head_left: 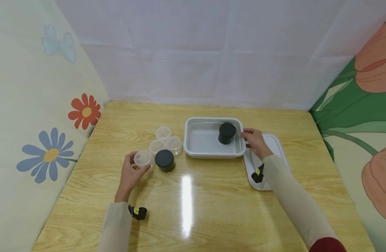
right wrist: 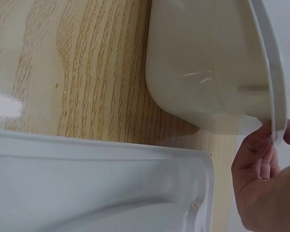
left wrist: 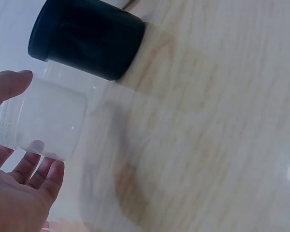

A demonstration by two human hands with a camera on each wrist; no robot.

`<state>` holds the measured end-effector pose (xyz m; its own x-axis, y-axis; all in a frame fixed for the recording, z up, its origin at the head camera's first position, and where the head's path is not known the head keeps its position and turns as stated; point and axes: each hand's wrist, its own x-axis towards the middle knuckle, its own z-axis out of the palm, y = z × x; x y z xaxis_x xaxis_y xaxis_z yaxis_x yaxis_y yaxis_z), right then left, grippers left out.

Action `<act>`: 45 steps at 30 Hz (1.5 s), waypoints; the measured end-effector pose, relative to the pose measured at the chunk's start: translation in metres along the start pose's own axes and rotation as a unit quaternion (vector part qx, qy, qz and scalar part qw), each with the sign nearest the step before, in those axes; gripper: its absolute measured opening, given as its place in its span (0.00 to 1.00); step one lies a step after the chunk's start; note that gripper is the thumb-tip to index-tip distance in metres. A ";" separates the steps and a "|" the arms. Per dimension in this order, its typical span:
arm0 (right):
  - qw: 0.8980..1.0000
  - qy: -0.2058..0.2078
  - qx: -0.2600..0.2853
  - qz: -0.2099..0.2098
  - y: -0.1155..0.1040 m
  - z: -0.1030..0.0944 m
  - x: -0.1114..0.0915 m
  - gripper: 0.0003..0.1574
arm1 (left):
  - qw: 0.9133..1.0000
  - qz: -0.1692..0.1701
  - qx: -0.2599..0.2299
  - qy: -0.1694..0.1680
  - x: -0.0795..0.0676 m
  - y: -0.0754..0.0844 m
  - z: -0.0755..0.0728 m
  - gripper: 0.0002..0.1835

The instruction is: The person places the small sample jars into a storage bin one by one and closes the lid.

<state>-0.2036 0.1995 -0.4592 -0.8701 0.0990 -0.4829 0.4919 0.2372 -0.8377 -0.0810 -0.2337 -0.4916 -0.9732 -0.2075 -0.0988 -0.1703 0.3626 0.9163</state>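
My left hand (head_left: 131, 172) grips a small clear plastic cup (head_left: 143, 158) just above the wooden table; in the left wrist view the clear cup (left wrist: 46, 118) lies between thumb and fingers (left wrist: 38, 169). A black cup (head_left: 165, 160) stands right beside it, and is the black cup (left wrist: 87, 36) at the top of that view. My right hand (head_left: 254, 141) pinches the right rim of a white rectangular tub (head_left: 199, 140), which holds another black cup (head_left: 226, 133). In the right wrist view my fingers (right wrist: 258, 162) pinch the tub's rim (right wrist: 275, 96).
Three more clear cups (head_left: 165, 140) cluster behind the left hand. A white lid (head_left: 276, 147) lies flat under my right forearm, seen as the lid (right wrist: 101, 188) in the right wrist view. Flowered side walls and a white back curtain enclose the table (head_left: 212, 206).
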 end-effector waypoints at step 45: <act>1.000 0.009 0.000 -0.002 0.000 0.002 0.001 0.28 | 0.994 0.109 0.024 -0.022 0.037 0.068 -0.007 0.37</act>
<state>-0.2049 0.1980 -0.4599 -0.8722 0.1156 -0.4752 0.4888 0.2381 -0.8393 -0.1276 -0.2227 -0.4300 -0.9935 -0.0800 0.0813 0.0382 0.4380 0.8982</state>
